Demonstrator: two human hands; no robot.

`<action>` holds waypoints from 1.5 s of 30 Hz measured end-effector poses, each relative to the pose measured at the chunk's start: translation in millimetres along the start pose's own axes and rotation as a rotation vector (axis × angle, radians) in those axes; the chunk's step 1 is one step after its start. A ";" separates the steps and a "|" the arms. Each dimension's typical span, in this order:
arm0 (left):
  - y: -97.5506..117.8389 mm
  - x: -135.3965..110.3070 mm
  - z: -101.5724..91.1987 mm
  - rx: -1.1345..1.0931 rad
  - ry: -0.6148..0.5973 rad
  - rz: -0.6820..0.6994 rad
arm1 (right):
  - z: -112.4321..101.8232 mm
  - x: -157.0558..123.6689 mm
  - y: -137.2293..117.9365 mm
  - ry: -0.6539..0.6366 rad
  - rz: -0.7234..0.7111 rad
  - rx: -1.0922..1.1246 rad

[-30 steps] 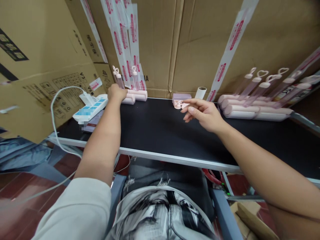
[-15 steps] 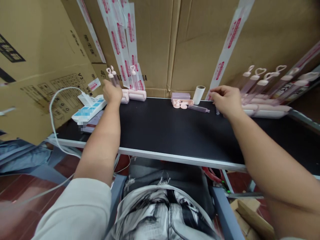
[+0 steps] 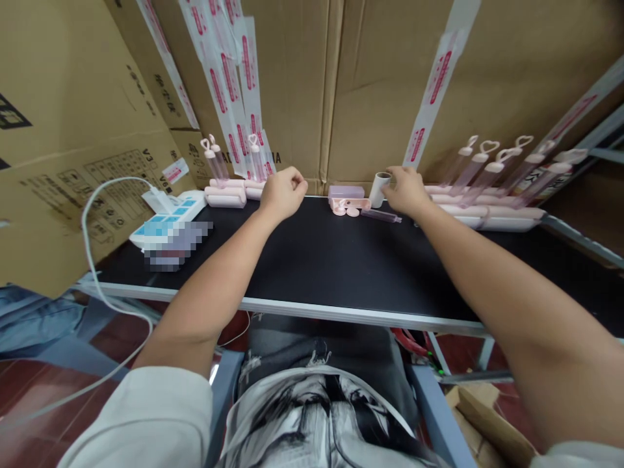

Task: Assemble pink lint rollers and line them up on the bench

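Note:
My left hand (image 3: 284, 193) hovers over the back of the table with its fingers curled inward, and nothing shows in it. Just left of it stand pink holders (image 3: 225, 197) with clear pinkish tubes (image 3: 219, 166) topped by heart-shaped loop caps. My right hand (image 3: 405, 191) reaches to the right side of a white hollow cylinder (image 3: 379, 190), thumb and fingers apart; whether they touch it I cannot tell. Left of that cylinder lie a lilac block (image 3: 346, 192), a pink piece (image 3: 358, 203) with round caps, and a clear tube (image 3: 381, 216) on its side.
On the right, several capped tubes (image 3: 487, 174) stand upright in pink holders (image 3: 511, 216). A white power strip (image 3: 168, 221) with a plugged-in cable lies on the left. Cardboard (image 3: 370, 84) walls the back of the black table (image 3: 331, 266).
My left hand has left the capped tubes on the left and moved right; they stay upright in the holder. My right hand has moved left to the white cylinder.

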State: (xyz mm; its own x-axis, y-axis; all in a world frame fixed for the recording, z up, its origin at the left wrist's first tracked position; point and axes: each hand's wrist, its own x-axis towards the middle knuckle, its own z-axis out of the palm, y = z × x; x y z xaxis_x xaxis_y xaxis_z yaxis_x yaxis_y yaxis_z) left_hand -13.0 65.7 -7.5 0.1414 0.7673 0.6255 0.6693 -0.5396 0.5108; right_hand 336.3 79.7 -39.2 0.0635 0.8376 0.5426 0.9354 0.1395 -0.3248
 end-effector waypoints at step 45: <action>9.0 -14.9 16.0 -0.097 -0.494 0.143 | 11.7 -31.3 -34.6 -0.251 -0.214 -0.187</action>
State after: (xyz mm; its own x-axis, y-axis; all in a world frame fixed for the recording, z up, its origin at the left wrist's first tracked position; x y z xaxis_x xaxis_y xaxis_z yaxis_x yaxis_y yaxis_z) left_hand 2.5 54.9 -21.6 0.5692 0.7430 0.3522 0.5508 -0.6626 0.5076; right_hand 297.8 54.8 -54.0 -0.2052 0.9066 0.3688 0.9673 0.2454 -0.0649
